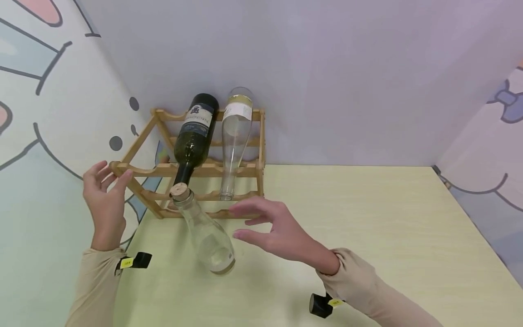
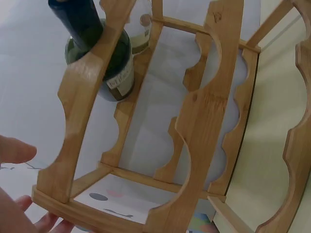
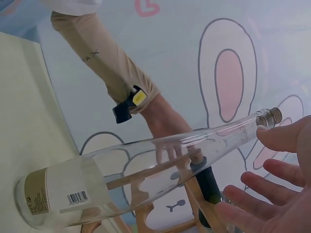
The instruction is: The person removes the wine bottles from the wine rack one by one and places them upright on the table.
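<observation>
A clear glass bottle (image 1: pixel 208 243) with a cork stopper (image 1: pixel 180 191) stands on the table in front of the wooden wine rack (image 1: pixel 163 170). Beside it is my right hand (image 1: pixel 267 227), thumb and fingers spread apart with nothing between them. In the right wrist view the thumb overlaps the neck of the corked bottle (image 3: pixel 146 170). My left hand (image 1: pixel 107 197) is at the rack's front left corner. Its fingers (image 2: pixel 46 223) reach round the outer side of the end rail, while its thumb (image 2: pixel 19 150) stays straight and apart from the wood.
On the rack's upper tier lie a dark green wine bottle (image 1: pixel 192 141) and a clear labelled bottle (image 1: pixel 237 127), necks forward. The rack stands near the back wall (image 1: pixel 347 81) and the left wall (image 1: pixel 49 113). The pale table (image 1: pixel 359 218) extends to the right.
</observation>
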Motion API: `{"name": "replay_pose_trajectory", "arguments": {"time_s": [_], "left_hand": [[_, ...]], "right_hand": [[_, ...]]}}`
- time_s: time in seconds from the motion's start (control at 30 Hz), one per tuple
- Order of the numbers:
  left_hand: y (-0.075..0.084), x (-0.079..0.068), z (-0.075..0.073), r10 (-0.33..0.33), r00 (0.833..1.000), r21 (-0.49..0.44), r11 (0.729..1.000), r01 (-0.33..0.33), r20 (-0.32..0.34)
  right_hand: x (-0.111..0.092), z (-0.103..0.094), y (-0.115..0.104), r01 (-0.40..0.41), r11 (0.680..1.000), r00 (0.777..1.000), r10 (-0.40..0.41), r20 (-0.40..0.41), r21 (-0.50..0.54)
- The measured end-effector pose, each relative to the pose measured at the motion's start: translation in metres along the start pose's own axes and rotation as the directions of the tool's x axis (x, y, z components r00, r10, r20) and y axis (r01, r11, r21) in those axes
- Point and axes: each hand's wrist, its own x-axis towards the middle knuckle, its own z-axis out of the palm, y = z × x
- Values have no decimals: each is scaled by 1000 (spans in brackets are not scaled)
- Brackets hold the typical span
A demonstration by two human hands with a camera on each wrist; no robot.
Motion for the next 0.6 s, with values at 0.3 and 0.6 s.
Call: {"name": "replay_pose_trajectory", "arguments": {"time_s": [0.3,0.6], "left_hand": [[-17,20,-1,8,999,-2,1000,-8,42],[-28,28,-8,102,994,49,993,-103,37]], "right_hand": [[15,15,2,-36,999,995,36,96,-3],[26,34,5,-20,996,994,29,110,-85]]}}
